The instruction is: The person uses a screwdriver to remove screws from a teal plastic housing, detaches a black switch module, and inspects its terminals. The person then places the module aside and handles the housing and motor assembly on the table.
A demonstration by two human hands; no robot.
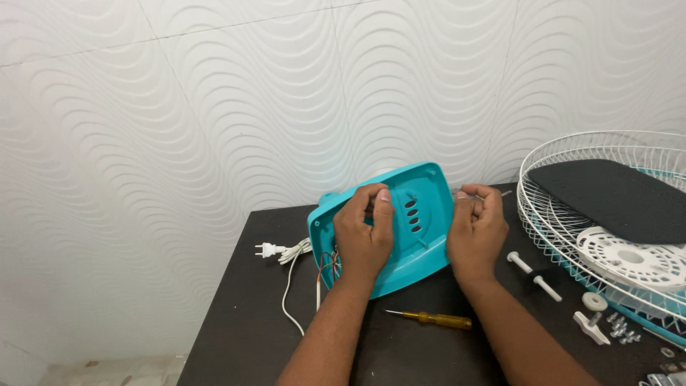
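Observation:
A turquoise plastic fan base shell [418, 218] stands tilted on the dark table [243, 322], its hollow inside facing me. My left hand [364, 232] lies across its inner face beside a row of oval slots, fingers curled over the shell. At the shell's right edge, my right hand [475, 229] grips it with bent fingers. Coloured wires [327, 263] hang out at the shell's lower left.
A white power cord with plug [275, 250] trails left of the shell. A yellow-handled screwdriver [436, 319] lies in front of my arms. To the right sit a white wire fan guard [564, 214] holding a dark pad, white plastic parts, a white rod [534, 276] and several screws [620, 330].

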